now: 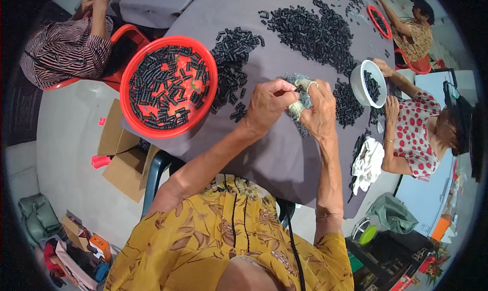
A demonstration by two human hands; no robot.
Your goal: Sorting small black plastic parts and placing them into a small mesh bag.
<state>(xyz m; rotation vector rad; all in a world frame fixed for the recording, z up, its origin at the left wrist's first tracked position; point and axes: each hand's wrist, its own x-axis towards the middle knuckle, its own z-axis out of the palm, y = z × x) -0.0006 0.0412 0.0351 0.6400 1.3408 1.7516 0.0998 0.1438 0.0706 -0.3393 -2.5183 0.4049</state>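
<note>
My left hand (268, 104) is closed in a pinch, its thumb and index fingertips meeting close to my right hand's fingers. My right hand (320, 110) is also closed, with pale wraps on its thumb and index finger. A small dark part shows between the fingertips of the two hands, mostly hidden; what exactly the left fingers grip is too small to tell. Below the hands lies a heap of small grey metallic pieces (304, 130). To the left, a red basin (214, 82) holds many short black ribbed tubes, and a loose pile of black tubes (234, 49) lies beside it.
A grey cloth covers the table (264, 153). Larger black piles (315, 31) spread beyond my hands. At right are a white bowl (358, 82), a white cloth (368, 164) and a person in a dotted shirt (414, 113). A cardboard box (124, 174) stands on the floor at left.
</note>
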